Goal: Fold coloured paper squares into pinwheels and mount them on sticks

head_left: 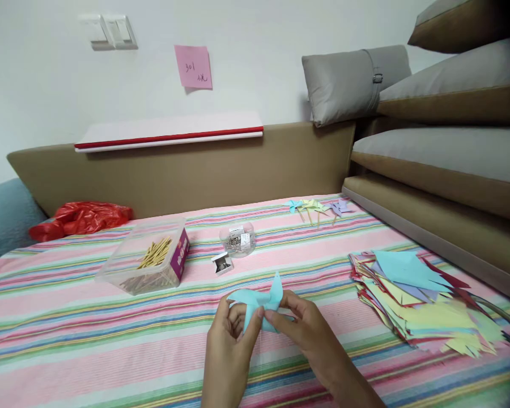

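Observation:
A light blue paper pinwheel [255, 297], its blades partly folded in and one point sticking up, is held above the striped cloth. My left hand [234, 334] is closed on its left side, thumb at the centre. My right hand [300, 326] pinches it from the right, the thumb and fingers meeting near the middle. Whether a pin is between the fingertips I cannot make out. Beyond the hands are a small open white box [222, 263] with dark metal bits and a clear round container [238, 240] of small metal pieces.
On the left stands a clear plastic box [130, 266] of wooden sticks, with a red plastic bag [83, 220] behind it. Finished pinwheels [317, 207] lie at the back right. A pile of cut coloured paper [412, 306] and scissors [504, 320] are on the right, beside stacked cushions [446, 153].

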`<state>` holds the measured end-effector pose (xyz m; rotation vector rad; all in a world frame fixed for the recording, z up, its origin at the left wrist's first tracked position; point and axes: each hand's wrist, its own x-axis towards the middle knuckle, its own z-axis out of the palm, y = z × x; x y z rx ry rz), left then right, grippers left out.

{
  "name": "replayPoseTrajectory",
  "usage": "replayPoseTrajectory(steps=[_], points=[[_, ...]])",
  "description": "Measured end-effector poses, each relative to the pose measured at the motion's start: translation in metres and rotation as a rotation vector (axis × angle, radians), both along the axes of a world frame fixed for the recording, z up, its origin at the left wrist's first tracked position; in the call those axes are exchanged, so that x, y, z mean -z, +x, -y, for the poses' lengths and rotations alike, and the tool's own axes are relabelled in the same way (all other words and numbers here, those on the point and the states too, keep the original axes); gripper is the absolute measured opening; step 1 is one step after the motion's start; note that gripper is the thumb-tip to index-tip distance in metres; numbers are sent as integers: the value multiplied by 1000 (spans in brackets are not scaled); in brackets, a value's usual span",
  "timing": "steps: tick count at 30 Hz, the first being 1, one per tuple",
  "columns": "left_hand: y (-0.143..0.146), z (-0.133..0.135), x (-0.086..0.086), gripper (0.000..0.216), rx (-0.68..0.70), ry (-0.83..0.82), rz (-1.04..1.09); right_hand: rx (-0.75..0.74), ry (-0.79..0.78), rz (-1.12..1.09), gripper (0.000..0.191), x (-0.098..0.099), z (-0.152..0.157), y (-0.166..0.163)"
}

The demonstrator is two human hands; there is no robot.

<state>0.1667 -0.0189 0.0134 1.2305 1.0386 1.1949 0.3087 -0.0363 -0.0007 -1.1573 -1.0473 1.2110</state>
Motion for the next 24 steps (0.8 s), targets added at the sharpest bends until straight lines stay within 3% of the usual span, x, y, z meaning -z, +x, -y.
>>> replayPoseTrajectory(steps=[16, 24], points=[[-9, -6, 8, 32, 81, -80, 13, -2, 43, 74, 17, -3, -1, -5], [-7, -4, 3, 30, 110, -134, 62, 33, -6, -49, 19, 0, 0, -6]])
